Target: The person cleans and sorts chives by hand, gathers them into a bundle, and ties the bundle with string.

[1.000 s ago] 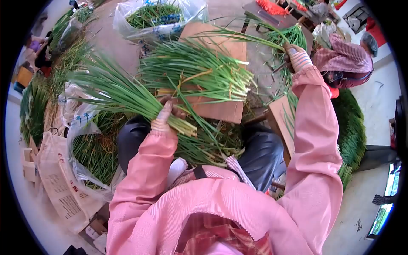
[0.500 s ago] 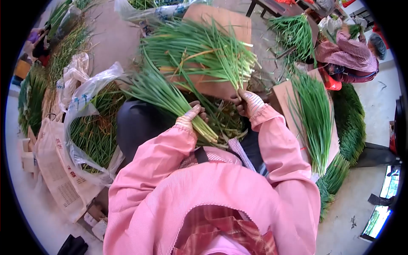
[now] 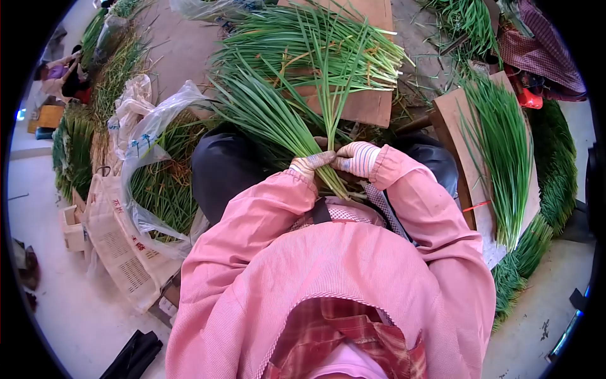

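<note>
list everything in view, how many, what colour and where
thick stalk bunch: one, green, held at centre
thin stalk bunch: one, green, just right of it
front board: one, brown, top centre
stalk pile: one, green, on it
side board: one, brown, right
laid-out bunch: one, green, on that
other stalk heaps: several, green, left and right edges
clear bags: two, blue-printed, left and top
sack: one, beige, lower left
black item: one, bottom left
other people: two, upper right, far left
sleeves: two, pink, lower centre
left hand: one, striped cuff, around thick bunch
right hand: one, striped cuff, meeting left
</note>
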The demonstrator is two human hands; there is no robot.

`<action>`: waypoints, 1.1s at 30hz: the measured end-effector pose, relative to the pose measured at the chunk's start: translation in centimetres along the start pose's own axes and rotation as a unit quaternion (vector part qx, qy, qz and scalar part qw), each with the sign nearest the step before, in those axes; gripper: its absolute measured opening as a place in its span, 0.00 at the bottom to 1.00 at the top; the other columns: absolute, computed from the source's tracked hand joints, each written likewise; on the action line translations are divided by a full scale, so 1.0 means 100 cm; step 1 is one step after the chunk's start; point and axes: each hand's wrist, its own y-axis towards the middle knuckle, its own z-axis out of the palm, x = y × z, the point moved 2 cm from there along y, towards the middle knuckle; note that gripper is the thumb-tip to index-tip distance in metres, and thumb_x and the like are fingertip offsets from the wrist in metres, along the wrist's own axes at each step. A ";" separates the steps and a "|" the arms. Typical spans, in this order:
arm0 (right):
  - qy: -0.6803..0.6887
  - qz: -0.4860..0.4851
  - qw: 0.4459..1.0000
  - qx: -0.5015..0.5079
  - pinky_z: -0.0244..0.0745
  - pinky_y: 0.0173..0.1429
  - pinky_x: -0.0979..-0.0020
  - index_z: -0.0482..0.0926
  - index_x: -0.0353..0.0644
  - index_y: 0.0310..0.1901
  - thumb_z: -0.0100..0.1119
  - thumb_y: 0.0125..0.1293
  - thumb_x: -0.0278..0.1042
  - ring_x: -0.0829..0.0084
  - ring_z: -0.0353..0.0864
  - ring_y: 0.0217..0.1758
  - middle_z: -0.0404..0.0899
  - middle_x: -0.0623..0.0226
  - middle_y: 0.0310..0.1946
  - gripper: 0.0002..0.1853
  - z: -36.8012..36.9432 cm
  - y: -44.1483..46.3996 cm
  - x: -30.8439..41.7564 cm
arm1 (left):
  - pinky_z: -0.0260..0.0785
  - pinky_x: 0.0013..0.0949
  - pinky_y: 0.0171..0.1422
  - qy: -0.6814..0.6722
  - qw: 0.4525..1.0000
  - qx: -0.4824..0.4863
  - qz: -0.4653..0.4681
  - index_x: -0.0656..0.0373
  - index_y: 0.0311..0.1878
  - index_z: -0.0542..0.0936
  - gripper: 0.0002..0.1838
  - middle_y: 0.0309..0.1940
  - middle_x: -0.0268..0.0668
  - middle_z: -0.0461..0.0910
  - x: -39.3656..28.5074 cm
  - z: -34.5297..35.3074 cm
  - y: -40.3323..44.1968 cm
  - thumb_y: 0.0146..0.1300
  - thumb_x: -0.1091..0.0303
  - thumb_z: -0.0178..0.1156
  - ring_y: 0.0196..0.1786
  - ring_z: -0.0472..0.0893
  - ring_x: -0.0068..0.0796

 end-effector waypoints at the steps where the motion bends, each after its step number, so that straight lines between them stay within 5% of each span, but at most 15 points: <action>1: 0.003 -0.003 1.000 0.002 0.68 0.33 0.72 0.77 0.39 0.36 0.54 0.57 0.41 0.78 0.70 0.25 0.76 0.71 0.23 0.14 -0.005 -0.002 0.003 | 0.72 0.47 0.41 0.026 0.999 -0.017 0.023 0.61 0.43 0.69 0.19 0.33 0.41 0.74 -0.003 0.000 0.000 0.46 0.77 0.61 0.36 0.76 0.42; 7: 0.098 -0.200 0.933 -0.281 0.68 0.33 0.73 0.74 0.40 0.38 0.63 0.48 0.42 0.75 0.71 0.25 0.74 0.66 0.22 0.18 -0.054 -0.006 0.026 | 0.73 0.36 0.34 0.117 0.989 -0.083 0.047 0.62 0.41 0.68 0.19 0.30 0.40 0.74 -0.009 -0.006 -0.001 0.43 0.80 0.62 0.30 0.76 0.35; 9: -0.033 -0.105 0.954 -0.281 0.70 0.38 0.71 0.71 0.40 0.45 0.64 0.46 0.46 0.69 0.75 0.29 0.76 0.62 0.26 0.26 -0.060 -0.006 0.050 | 0.72 0.35 0.33 0.156 0.981 -0.091 0.067 0.62 0.41 0.68 0.20 0.30 0.40 0.74 -0.004 -0.013 0.004 0.43 0.81 0.62 0.28 0.76 0.35; 11: -0.124 -0.148 0.944 -0.269 0.70 0.42 0.69 0.71 0.42 0.46 0.63 0.46 0.47 0.65 0.76 0.34 0.77 0.57 0.29 0.26 -0.059 0.017 0.053 | 0.72 0.35 0.32 0.160 0.980 -0.093 0.077 0.62 0.41 0.68 0.20 0.30 0.40 0.74 -0.001 -0.015 0.004 0.42 0.82 0.62 0.28 0.76 0.34; 12: -0.189 -0.108 0.949 -0.229 0.70 0.35 0.75 0.73 0.39 0.45 0.63 0.48 0.40 0.77 0.75 0.31 0.78 0.63 0.30 0.22 -0.061 0.037 0.048 | 0.72 0.34 0.31 0.161 0.978 -0.096 0.090 0.63 0.41 0.68 0.21 0.30 0.40 0.74 -0.001 -0.016 0.004 0.42 0.82 0.62 0.28 0.75 0.34; 16: -0.039 -0.049 0.981 -0.184 0.71 0.33 0.74 0.78 0.37 0.35 0.61 0.51 0.37 0.77 0.75 0.26 0.78 0.68 0.24 0.13 -0.075 0.068 0.042 | 0.71 0.35 0.30 0.159 0.978 -0.111 0.079 0.63 0.42 0.67 0.22 0.29 0.41 0.74 -0.004 -0.021 0.000 0.41 0.81 0.62 0.27 0.75 0.35; 25: 0.145 -0.110 0.914 -0.364 0.60 0.19 0.81 0.76 0.42 0.38 0.59 0.53 0.41 0.84 0.65 0.17 0.74 0.74 0.22 0.14 -0.170 -0.004 0.078 | 0.72 0.36 0.30 -0.009 0.994 -0.079 0.079 0.61 0.44 0.67 0.21 0.30 0.41 0.74 -0.011 -0.021 -0.009 0.45 0.78 0.62 0.29 0.76 0.35; 27: 0.238 -0.191 0.835 -0.458 0.59 0.19 0.82 0.76 0.43 0.37 0.59 0.54 0.40 0.85 0.66 0.18 0.74 0.75 0.22 0.12 -0.195 -0.026 0.065 | 0.72 0.35 0.30 -0.024 0.992 -0.103 0.073 0.60 0.44 0.68 0.20 0.30 0.41 0.75 -0.013 -0.020 -0.009 0.46 0.78 0.61 0.31 0.76 0.35; 30: 0.204 -0.173 0.756 -0.597 0.59 0.20 0.83 0.76 0.42 0.37 0.60 0.54 0.39 0.85 0.67 0.18 0.75 0.76 0.22 0.13 -0.215 -0.086 0.050 | 0.73 0.34 0.32 -0.072 0.987 -0.134 0.054 0.59 0.44 0.69 0.18 0.32 0.40 0.76 -0.016 -0.021 -0.011 0.48 0.77 0.60 0.33 0.77 0.35; 31: 0.140 -0.120 0.751 -0.634 0.58 0.19 0.83 0.76 0.42 0.37 0.61 0.53 0.40 0.86 0.66 0.18 0.73 0.77 0.20 0.13 -0.239 -0.098 0.023 | 0.73 0.34 0.32 -0.103 0.984 -0.137 0.041 0.58 0.44 0.70 0.17 0.33 0.40 0.76 -0.017 -0.021 -0.011 0.49 0.76 0.59 0.34 0.77 0.34; 32: 0.085 -0.167 0.739 -0.647 0.56 0.18 0.82 0.77 0.43 0.35 0.62 0.51 0.43 0.86 0.64 0.17 0.71 0.77 0.18 0.14 -0.257 -0.104 -0.011 | 0.73 0.34 0.32 -0.122 0.982 -0.138 0.042 0.57 0.46 0.70 0.17 0.34 0.40 0.76 -0.016 -0.024 -0.008 0.50 0.76 0.58 0.34 0.77 0.34; 33: 0.028 -0.088 0.771 -0.630 0.55 0.18 0.80 0.77 0.43 0.33 0.63 0.50 0.46 0.84 0.63 0.16 0.70 0.76 0.18 0.16 -0.243 -0.111 -0.022 | 0.73 0.34 0.32 -0.126 0.982 -0.137 0.044 0.57 0.46 0.70 0.17 0.34 0.40 0.76 -0.018 -0.024 -0.008 0.50 0.76 0.58 0.34 0.77 0.34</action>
